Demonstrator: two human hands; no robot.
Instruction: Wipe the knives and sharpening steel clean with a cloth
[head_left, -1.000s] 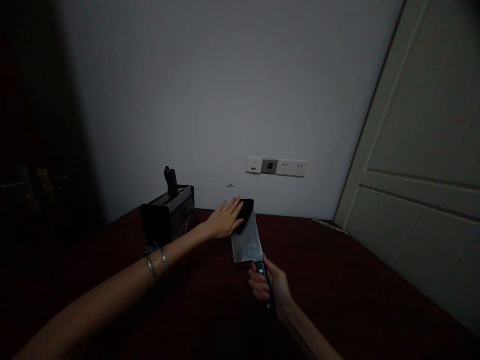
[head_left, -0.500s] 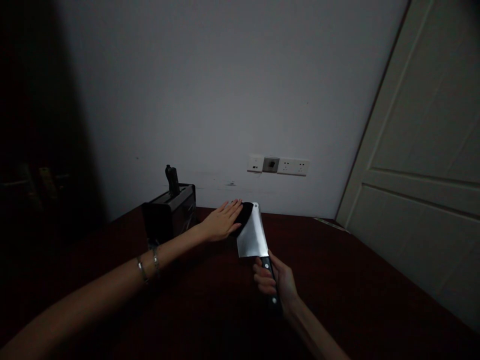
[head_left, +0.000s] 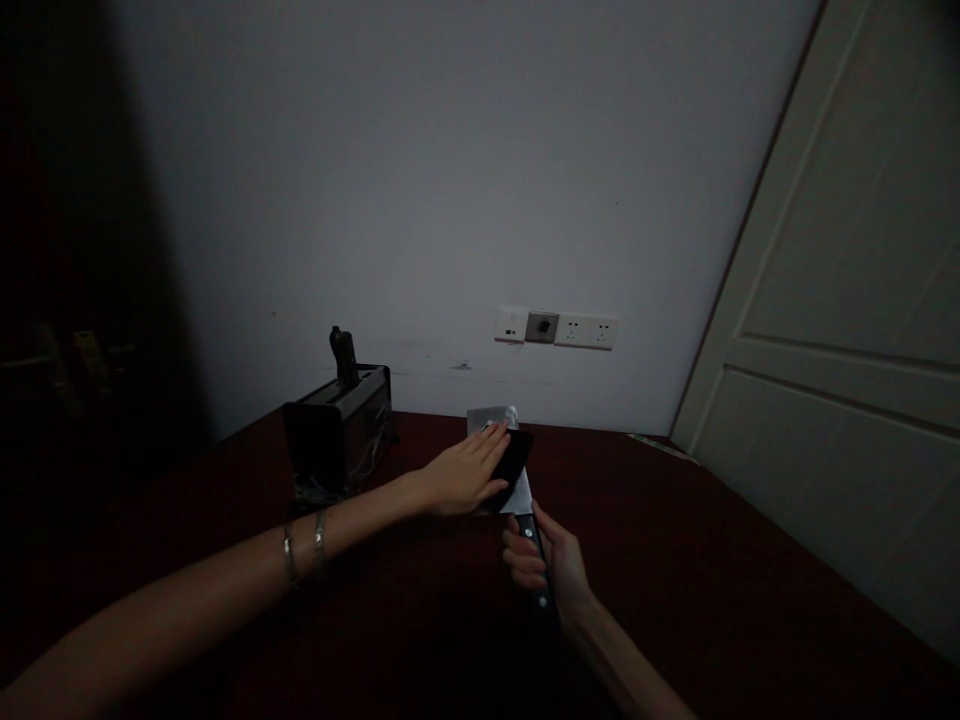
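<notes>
A cleaver with a broad shiny blade (head_left: 491,413) and a black riveted handle (head_left: 541,600) is held out over the dark red table. My right hand (head_left: 566,570) is wrapped round the handle. Flat across the middle of the blade lies my left hand (head_left: 469,472), its fingers stretched out over a black cloth (head_left: 514,462) pressed against the metal. The top of the blade shows beyond the fingers, and a strip shows near the handle. The rest is covered by hand and cloth.
Left of my hands stands a black-sided knife block (head_left: 337,420) with a dark handle (head_left: 344,357) sticking up. The dark red table (head_left: 660,560) meets a pale wall with a row of sockets (head_left: 585,331). A white panelled door (head_left: 840,330) rises at the right.
My left hand and the black cloth have slid down the blade, nearer the handle and slightly right, uncovering the blade's top. My right hand keeps its hold on the cleaver, almost in place.
</notes>
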